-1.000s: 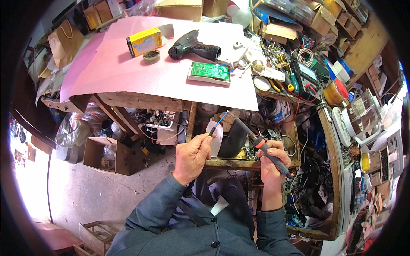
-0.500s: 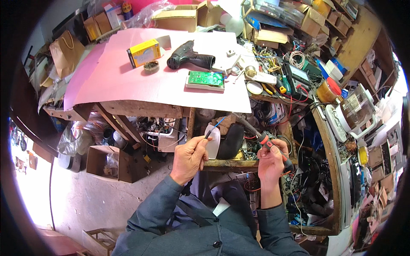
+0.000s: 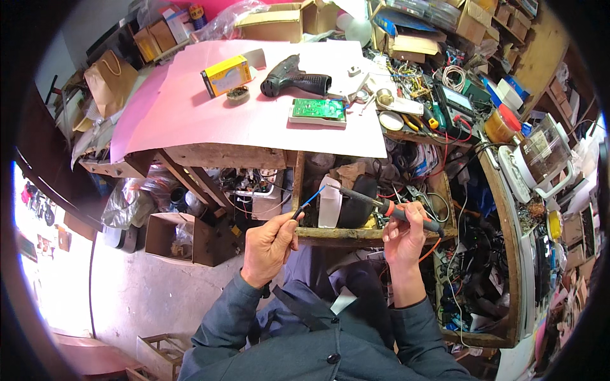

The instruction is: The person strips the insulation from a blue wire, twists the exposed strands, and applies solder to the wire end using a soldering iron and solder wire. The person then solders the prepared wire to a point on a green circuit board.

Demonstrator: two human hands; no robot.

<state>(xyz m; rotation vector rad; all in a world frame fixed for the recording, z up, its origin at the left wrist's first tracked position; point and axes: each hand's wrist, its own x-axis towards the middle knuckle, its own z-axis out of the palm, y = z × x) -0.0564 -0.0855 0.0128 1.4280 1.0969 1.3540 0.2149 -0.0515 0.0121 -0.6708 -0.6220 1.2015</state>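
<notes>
My left hand (image 3: 270, 249) pinches a black cable whose thin blue wire (image 3: 314, 199) sticks out up and to the right. In my right hand (image 3: 405, 240) is a soldering iron (image 3: 393, 210) with a red and black handle, held pen-like. Its metal shaft slants up and left, and the tip is right by the blue wire's end; whether they touch I cannot tell. Both hands are in front of an open wooden drawer (image 3: 356, 239). Beyond it, a green circuit board (image 3: 318, 108) in a white housing lies on the pink sheet (image 3: 210, 130).
A black pistol-shaped tool body (image 3: 295, 77), a yellow box (image 3: 227, 76) and a small round tin (image 3: 237, 95) rest on the sheet. Pliers, a meter (image 3: 452, 103) and loose wires crowd the right side. A cardboard box (image 3: 171, 238) sits on the floor at left.
The soldering iron has tilted flatter, and its tip has come down and left to the blue wire's end. My left hand keeps its pinch on the cable. The whole view has shifted slightly.
</notes>
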